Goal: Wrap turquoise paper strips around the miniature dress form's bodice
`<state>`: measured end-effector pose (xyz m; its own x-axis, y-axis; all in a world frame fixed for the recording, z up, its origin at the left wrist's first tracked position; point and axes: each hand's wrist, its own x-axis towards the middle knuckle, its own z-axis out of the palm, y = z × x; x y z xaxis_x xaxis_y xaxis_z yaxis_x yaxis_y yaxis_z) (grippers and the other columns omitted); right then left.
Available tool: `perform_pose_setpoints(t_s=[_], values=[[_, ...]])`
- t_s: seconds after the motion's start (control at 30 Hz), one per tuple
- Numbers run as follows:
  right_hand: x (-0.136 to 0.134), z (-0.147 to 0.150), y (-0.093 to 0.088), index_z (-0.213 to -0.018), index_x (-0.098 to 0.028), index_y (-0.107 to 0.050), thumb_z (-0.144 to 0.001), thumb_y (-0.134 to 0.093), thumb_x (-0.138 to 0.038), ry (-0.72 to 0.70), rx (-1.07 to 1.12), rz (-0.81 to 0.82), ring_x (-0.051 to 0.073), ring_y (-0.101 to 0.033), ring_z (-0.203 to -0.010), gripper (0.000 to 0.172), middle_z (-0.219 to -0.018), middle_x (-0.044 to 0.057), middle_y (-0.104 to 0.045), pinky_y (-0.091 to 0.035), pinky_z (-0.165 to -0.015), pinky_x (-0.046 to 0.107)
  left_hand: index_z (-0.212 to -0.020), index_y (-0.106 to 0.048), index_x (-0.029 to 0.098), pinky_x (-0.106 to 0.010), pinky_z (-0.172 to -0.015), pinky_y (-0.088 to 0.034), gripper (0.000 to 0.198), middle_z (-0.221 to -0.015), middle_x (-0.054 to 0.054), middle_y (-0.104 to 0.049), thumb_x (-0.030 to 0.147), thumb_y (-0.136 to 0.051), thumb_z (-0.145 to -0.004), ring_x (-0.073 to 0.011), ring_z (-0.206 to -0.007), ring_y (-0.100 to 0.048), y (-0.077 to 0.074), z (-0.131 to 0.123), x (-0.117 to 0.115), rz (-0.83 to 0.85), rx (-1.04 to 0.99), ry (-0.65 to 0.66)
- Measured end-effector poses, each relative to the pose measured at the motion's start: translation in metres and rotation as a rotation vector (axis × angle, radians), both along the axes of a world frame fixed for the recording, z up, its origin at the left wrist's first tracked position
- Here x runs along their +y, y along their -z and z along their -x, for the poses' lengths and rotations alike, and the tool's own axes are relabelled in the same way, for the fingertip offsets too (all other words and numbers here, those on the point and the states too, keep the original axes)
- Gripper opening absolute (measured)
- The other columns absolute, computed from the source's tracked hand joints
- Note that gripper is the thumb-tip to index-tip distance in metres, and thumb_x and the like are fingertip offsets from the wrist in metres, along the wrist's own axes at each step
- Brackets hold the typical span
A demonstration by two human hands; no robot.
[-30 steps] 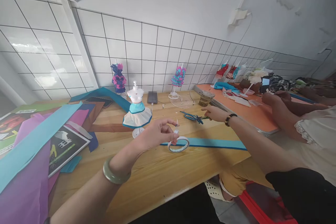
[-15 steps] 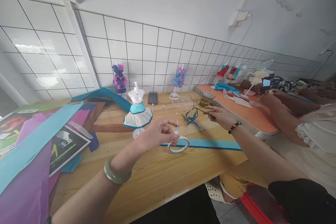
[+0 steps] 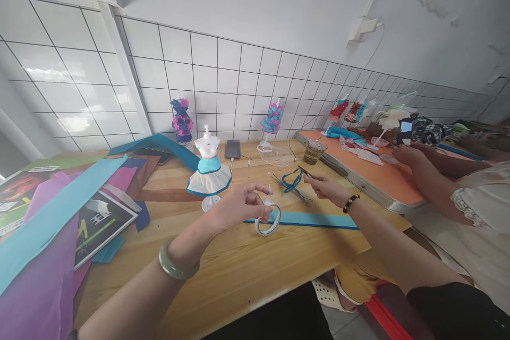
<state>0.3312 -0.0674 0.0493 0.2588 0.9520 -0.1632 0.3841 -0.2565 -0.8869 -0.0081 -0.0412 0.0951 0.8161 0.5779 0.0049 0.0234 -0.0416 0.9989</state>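
Observation:
My left hand [image 3: 238, 204] hovers over the wooden table [image 3: 223, 265] and pinches the loose end of a roll of tape [image 3: 268, 219], which hangs from its fingers just above the board. My right hand [image 3: 325, 187] has lifted a pair of blue-handled scissors [image 3: 295, 180] off the table, gripping them at the blade end with the handles dangling to the left. A long blue paper strip [image 3: 314, 219] lies flat between the two hands. A small mannequin in a white and blue dress [image 3: 209, 172] stands just behind my left hand.
Sheets of purple, blue and brown paper [image 3: 48, 223] and a booklet [image 3: 99, 223] cover the left of the table. Two more dressed mannequins [image 3: 181, 122] [image 3: 271, 117], a phone [image 3: 231, 149] and a glass cup [image 3: 313, 151] stand at the back. Another person's hands [image 3: 410, 156] work at an orange table [image 3: 374, 175] on the right.
My right hand picked the scissors up from the table and drew them back toward me. The tape roll in my left hand swung slightly; the left hand stayed put.

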Motion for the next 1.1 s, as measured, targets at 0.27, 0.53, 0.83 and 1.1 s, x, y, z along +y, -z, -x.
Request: perform_pose_setpoints(t_s=[0.27, 0.53, 0.83, 1.1], values=[[0.000, 0.005, 0.000, -0.062, -0.019, -0.046, -0.073, -0.064, -0.046, -0.032, -0.116, 0.016, 0.007, -0.033, -0.045, 0.034, -0.050, -0.005, -0.042, -0.022, -0.042, 0.020, -0.104, -0.054, 0.016, -0.032, -0.074, -0.046, 0.039, -0.066, 0.000, -0.068, 0.033, -0.071, -0.073, -0.0153, -0.068, -0.064, 0.002, -0.001, 0.001, 0.019, -0.007, 0.007], [0.002, 0.014, -0.004, -0.081, -0.019, -0.055, -0.074, -0.058, -0.053, 0.033, -0.057, -0.025, 0.007, -0.027, -0.042, 0.035, -0.052, -0.008, -0.032, -0.021, -0.040, 0.022, -0.100, -0.055, 0.017, -0.031, -0.072, -0.046, 0.037, -0.065, 0.001, -0.068, 0.031, -0.074, -0.071, -0.0150, -0.066, -0.065, 0.004, -0.003, 0.001, 0.065, -0.030, 0.025], [-0.002, 0.011, -0.001, -0.087, -0.019, -0.055, -0.061, -0.074, -0.034, -0.005, 0.024, 0.015, 0.008, -0.035, -0.044, 0.036, -0.054, -0.007, -0.041, -0.026, -0.041, 0.023, -0.099, -0.056, 0.017, -0.029, -0.070, -0.046, 0.036, -0.067, 0.000, -0.069, 0.031, -0.074, -0.071, -0.0145, -0.066, -0.065, 0.006, -0.003, 0.002, 0.062, -0.029, 0.039], [0.001, 0.013, 0.003, -0.070, -0.018, -0.050, -0.061, -0.072, -0.061, -0.047, 0.164, 0.034, 0.005, -0.032, -0.046, 0.049, -0.057, -0.007, -0.038, -0.032, -0.043, 0.022, -0.100, -0.056, 0.017, -0.028, -0.066, -0.045, 0.037, -0.065, 0.000, -0.068, 0.031, -0.074, -0.071, -0.0143, -0.064, -0.064, 0.003, -0.003, 0.000, 0.080, -0.013, 0.047]])
